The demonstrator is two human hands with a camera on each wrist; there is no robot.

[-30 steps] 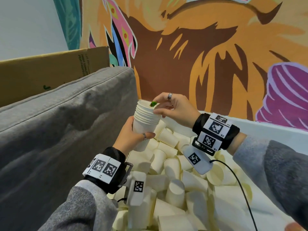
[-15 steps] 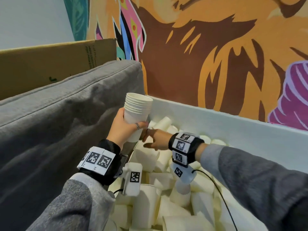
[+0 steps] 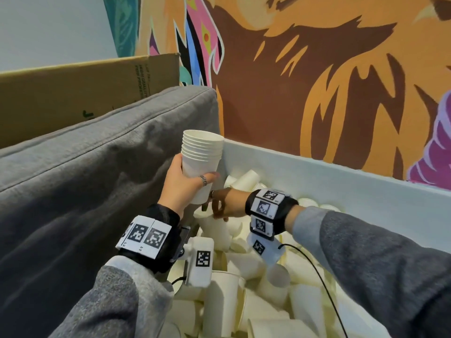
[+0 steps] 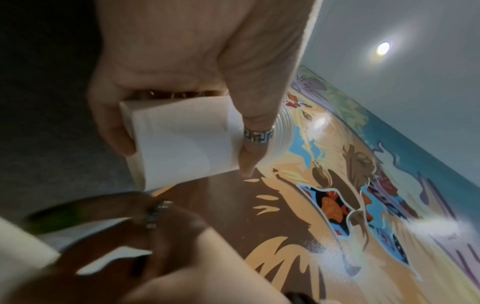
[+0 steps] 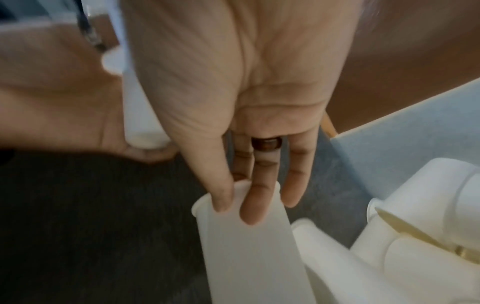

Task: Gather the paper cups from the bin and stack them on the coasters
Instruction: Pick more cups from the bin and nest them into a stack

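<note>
Two hands, blurred fingers (image 5: 250,205) pinching cup (image 5: 249,246)

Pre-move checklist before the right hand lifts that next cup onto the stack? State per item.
1. Left hand has a grip on the stack of cups: ok, fingers and thumb wrap the bottom cup.
2. Stack mouth up and free: ok, top rim open, nothing over it.
3. Right hand has a grip on the loose cup: ok, thumb and fingers pinch its rim, squeezed flat.
4. Loose cup free of neighbours: cannot tell, other cups lie against it in the bin.
5. Lift path to the stack: ok, right hand sits just below the stack's base.
6. Coasters ready: cannot tell, none in view.
</note>
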